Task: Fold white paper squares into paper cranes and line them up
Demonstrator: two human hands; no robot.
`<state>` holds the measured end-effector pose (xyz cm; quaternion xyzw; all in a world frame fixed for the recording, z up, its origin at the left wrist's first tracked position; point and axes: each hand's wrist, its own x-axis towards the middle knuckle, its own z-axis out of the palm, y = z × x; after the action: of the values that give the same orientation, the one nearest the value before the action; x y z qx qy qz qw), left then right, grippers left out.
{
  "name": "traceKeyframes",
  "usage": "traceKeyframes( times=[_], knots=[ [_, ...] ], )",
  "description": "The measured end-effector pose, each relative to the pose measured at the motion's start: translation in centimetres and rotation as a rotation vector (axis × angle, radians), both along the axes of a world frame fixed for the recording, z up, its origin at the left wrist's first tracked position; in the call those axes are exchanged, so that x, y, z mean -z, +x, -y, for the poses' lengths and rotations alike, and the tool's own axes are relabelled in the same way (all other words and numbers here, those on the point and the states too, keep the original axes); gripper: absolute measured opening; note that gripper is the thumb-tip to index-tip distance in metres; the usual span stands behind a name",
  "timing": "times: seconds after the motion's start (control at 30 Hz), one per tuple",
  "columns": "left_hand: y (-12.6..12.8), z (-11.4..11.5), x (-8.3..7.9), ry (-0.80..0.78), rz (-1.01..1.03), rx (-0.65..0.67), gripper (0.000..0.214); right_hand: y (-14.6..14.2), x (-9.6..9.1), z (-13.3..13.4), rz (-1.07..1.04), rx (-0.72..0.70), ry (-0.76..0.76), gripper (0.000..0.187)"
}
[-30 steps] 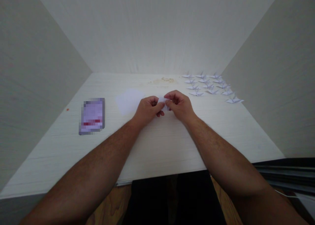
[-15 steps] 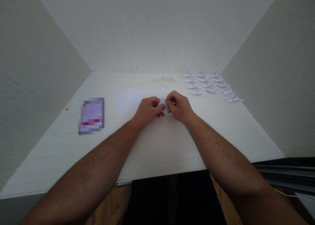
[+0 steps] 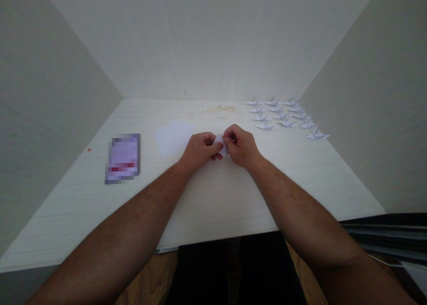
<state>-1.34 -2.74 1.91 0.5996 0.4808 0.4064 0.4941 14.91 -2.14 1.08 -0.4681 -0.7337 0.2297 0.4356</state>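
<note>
My left hand [image 3: 199, 149] and my right hand [image 3: 242, 145] meet over the middle of the white table [image 3: 213, 198]. Both are closed in a pinch on a small folded piece of white paper [image 3: 220, 143], which shows only as a sliver between the fingertips. Most of the paper is hidden by my fingers. A flat white sheet [image 3: 174, 136] lies on the table just left of my left hand.
Several small folded paper cranes [image 3: 283, 117] stand in rows at the back right of the table. A purple packet [image 3: 122, 158] lies at the left. White walls close in the table on three sides. A faint brown stain [image 3: 220, 109] marks the far middle.
My right hand has drawn a little closer to the left one, and the visible part of the folded paper has shrunk. Nothing else on the table has moved.
</note>
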Motion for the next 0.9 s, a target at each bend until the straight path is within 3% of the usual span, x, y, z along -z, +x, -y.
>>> traceKeyframes(
  times=[0.6,0.67,0.8,0.9],
  knots=[
    [0.04,-0.37,0.68,0.06,0.013,-0.027,0.026,-0.23,0.23,0.03,-0.031,-0.007,0.024,0.005],
    [0.05,-0.36,0.58,0.093,-0.003,-0.056,0.025,-0.32,0.48,-0.14,-0.111,-0.001,-0.019,0.001],
    [-0.02,-0.37,0.54,0.103,0.038,-0.129,0.024,-0.43,0.44,-0.32,-0.311,-0.046,-0.248,0.017],
    [-0.1,-0.43,0.61,0.091,0.063,-0.167,0.022,-0.3,0.06,-0.2,-0.281,-0.087,-0.441,0.016]
  ],
)
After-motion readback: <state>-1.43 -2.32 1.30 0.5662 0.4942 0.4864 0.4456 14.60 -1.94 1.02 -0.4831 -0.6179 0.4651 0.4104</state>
